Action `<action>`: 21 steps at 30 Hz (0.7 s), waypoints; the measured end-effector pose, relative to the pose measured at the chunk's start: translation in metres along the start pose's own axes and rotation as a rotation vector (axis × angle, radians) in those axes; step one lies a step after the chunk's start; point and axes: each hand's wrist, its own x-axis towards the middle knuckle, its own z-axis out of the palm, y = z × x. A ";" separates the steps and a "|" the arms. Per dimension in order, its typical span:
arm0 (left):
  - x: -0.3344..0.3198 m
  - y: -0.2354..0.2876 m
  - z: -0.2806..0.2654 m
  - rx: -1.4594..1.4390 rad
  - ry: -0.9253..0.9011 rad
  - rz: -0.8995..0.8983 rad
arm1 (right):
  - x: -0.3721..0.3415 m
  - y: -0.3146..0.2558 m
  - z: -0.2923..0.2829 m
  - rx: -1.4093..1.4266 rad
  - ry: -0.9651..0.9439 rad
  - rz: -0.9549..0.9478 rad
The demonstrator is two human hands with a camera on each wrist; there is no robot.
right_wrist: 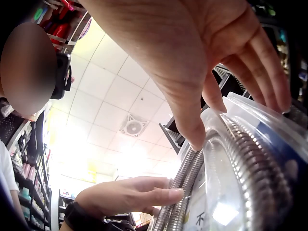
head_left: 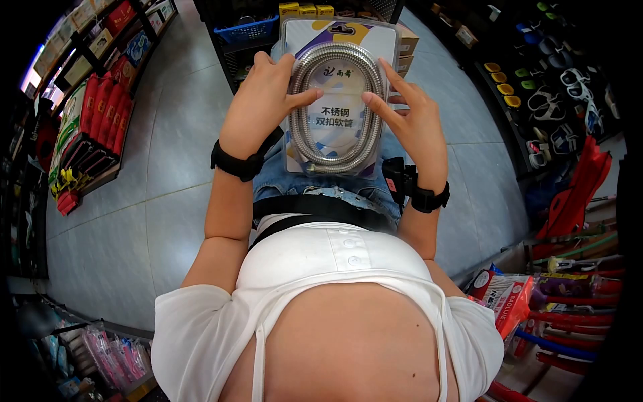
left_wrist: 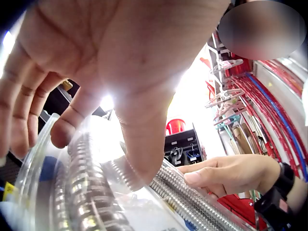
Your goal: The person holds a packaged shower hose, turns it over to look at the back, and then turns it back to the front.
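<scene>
A clear blister package [head_left: 333, 137] with a coiled silver metal hose [head_left: 335, 52] stands in front of the person's lap, its printed front facing up. At its left edge the left hand [head_left: 260, 97] grips it, thumb over the front. Opposite, the right hand [head_left: 418, 120] grips the right side, thumb on the front. In the left wrist view, the left hand [left_wrist: 115, 57] has its thumb against the plastic over the hose [left_wrist: 86, 183]. The right wrist view has the right hand [right_wrist: 202, 57] with its thumb by the hose [right_wrist: 250, 168]; the left hand [right_wrist: 120, 197] is beyond.
Black shelving with a blue basket [head_left: 246, 31] and yellow boxes [head_left: 307, 11] stands behind the package. Red packages [head_left: 106, 110] are stacked at the left. Slippers [head_left: 512, 100] line the right rack, with a red-and-white bag [head_left: 506, 295] at the lower right. Grey floor tiles [head_left: 177, 134] lie between.
</scene>
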 end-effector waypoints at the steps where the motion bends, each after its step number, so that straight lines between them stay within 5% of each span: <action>1: 0.000 -0.001 0.001 -0.002 0.000 0.001 | 0.000 0.000 0.000 0.012 0.001 -0.003; 21: 0.001 -0.001 0.005 -0.054 0.039 0.027 | 0.000 0.006 0.001 0.010 0.027 0.009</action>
